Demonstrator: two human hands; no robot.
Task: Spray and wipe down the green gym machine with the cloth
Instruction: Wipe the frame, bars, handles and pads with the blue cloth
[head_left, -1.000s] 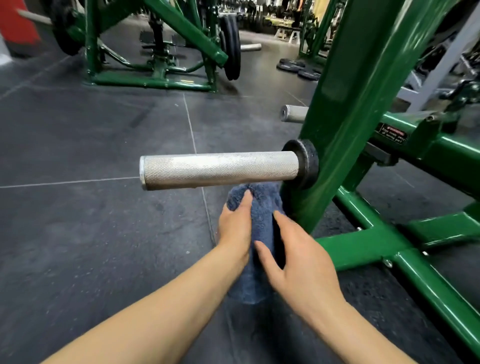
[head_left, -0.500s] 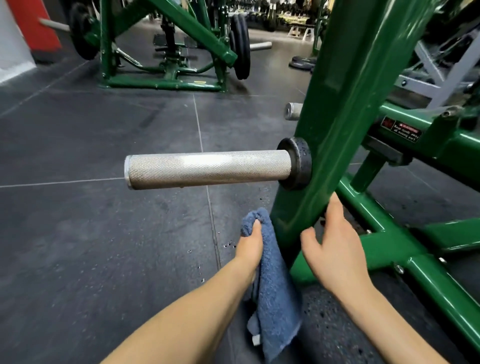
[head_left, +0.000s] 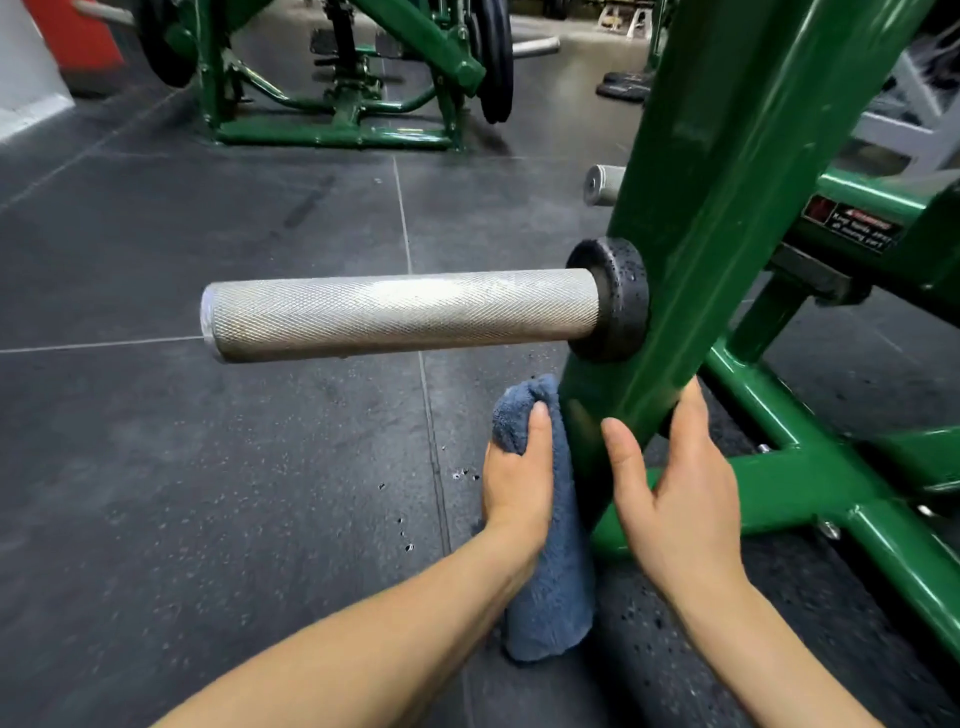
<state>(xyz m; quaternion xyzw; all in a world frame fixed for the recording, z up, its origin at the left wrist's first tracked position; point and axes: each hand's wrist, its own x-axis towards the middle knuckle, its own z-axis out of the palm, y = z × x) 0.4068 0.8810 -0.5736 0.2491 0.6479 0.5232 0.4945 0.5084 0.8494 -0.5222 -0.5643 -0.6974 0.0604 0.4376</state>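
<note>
1. My left hand (head_left: 517, 480) presses the blue cloth (head_left: 550, 571) flat against the left face of the green upright (head_left: 691, 270), fingers lying over the cloth's top fold; the cloth hangs down to the floor (head_left: 208, 467).
2. My right hand (head_left: 675, 499) rests on the upright's right side, fingers straight and spread wide, thumb on the near face; it holds nothing.
3. Knurled steel peg (head_left: 400, 314) juts left from the upright, just above the cloth, with a black collar (head_left: 613, 301) at its root.
4. Dark droplets spot the floor left of the cloth.
5. Second green machine (head_left: 332, 104) stands far left.
</note>
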